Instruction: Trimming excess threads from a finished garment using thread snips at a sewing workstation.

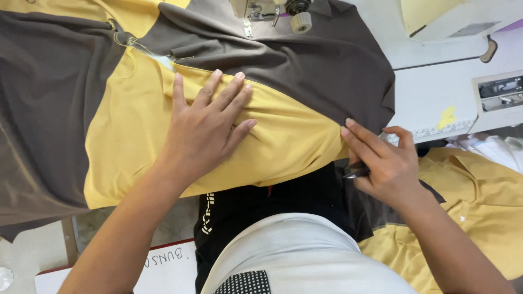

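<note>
**Hands on a yellow and brown garment at the sewing table**

The left hand (210, 128) lies flat, fingers spread, on the garment's (136, 125) yellow panel beside its brown seam. The right hand (384, 160) pinches the garment's edge while gripping a small dark tool (357, 172). Bare white table (430, 98) lies to the right; a white card (163, 267) sits at lower left.

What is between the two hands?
In the head view, only yellow fabric of the garment lies between the left hand, pressed flat on it, and the right hand, which pinches its edge.
</note>
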